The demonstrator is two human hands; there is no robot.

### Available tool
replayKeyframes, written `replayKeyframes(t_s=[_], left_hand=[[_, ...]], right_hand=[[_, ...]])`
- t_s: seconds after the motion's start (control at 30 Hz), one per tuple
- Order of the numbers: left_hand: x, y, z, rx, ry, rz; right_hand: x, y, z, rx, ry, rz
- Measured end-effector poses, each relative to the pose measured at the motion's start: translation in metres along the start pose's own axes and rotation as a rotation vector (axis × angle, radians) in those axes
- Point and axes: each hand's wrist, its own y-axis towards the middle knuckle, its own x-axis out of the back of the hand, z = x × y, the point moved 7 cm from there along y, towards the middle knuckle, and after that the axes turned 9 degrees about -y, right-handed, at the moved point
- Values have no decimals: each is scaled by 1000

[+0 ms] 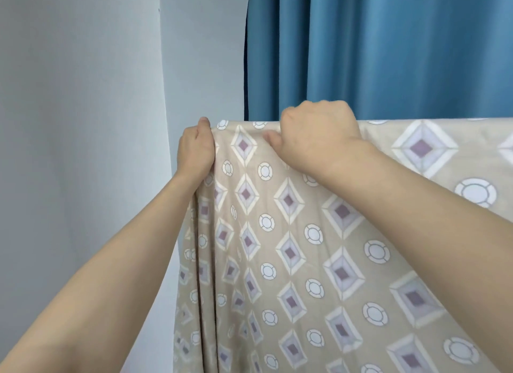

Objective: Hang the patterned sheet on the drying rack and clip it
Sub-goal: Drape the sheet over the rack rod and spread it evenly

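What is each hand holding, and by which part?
Left hand grips the patterned sheet at its left edge; right hand grips its top fold.

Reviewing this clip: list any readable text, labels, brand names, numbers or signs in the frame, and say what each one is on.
None: no words, numbers, labels or signs can be read in this frame.
The patterned sheet carries only diamond and ring motifs, no lettering.
The blue curtain and the wall are plain.
The left hand and right hand on the sheet's top edge bear no markings.
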Motion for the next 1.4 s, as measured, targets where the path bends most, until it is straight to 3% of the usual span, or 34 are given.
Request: replayKeyframes(t_s=[0.13, 0.23, 0.33, 0.53, 0.73, 1.0, 1.4], left_hand=[[-11, -15, -34, -170, 191, -32], [-39, -33, -69, -419, 169, 77], [-64, -43, -85, -549, 231, 162], [-69, -37, -87, -531, 407, 115], [-97, -68, -111, -765, 416, 218], [-119, -79, -134, -633, 425, 234], [-205, -185, -225, -921, 231, 222]], right_hand=[[-1, -8, -16, 15, 26, 12], [-7, -14, -31, -7, 29, 48], [-8, -23, -53, -60, 19, 41], [-9, -35, -72, -80, 26, -12], [-18, -34, -78, -93, -8, -11], [-14, -57, -127, -221, -8, -12], [5, -177, -265, -531, -395, -253]])
